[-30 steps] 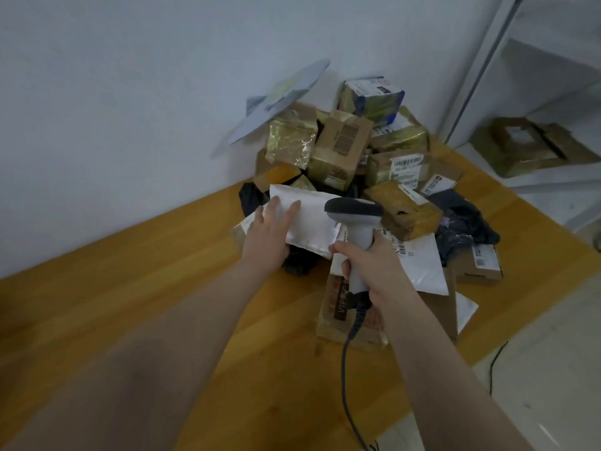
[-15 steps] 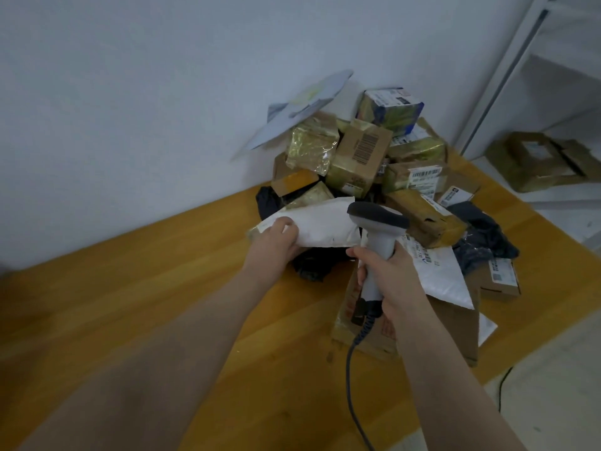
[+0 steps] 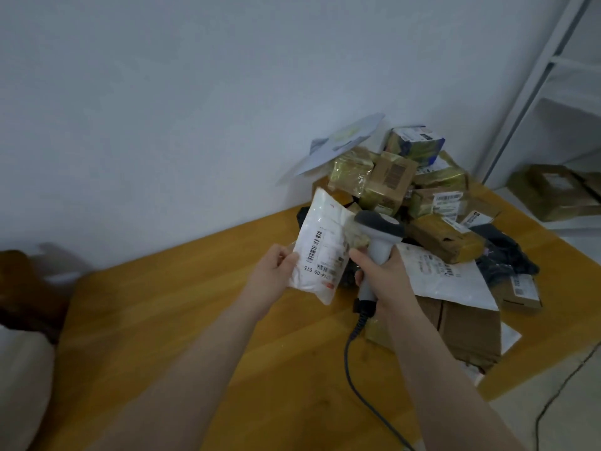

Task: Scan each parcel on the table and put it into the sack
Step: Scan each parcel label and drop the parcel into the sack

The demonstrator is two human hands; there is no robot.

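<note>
A white soft parcel (image 3: 320,249) is being held up clear of the table (image 3: 162,307) by the left hand (image 3: 273,278), its lower left edge being pinched between the thumb and curled fingers (image 3: 287,260) A second ago this parcel was being pressed flat on the pile of parcels (image 3: 406,190) with its plain side up, and half a second ago it was being peeled off the heap; now it is being stood nearly upright with its printed label and barcodes turned towards the camera. The scanner (image 3: 379,236) is being gripped by the right hand (image 3: 383,278), its fingers (image 3: 359,260) wrapped tightly round the handle. Its head is being kept just beside the parcel's right edge, with the cable (image 3: 349,362) trailing down over the table. Whether the scanner's window is being aimed at the label cannot be told. By this judgement the pick-up is being finished and the scan is being set up: the label is exposed but not yet squarely faced. A pale rounded shape (image 3: 22,385) is being glimpsed at the left edge; whether it is the sack cannot be told, and many parcels are being left waiting against the wall
</note>
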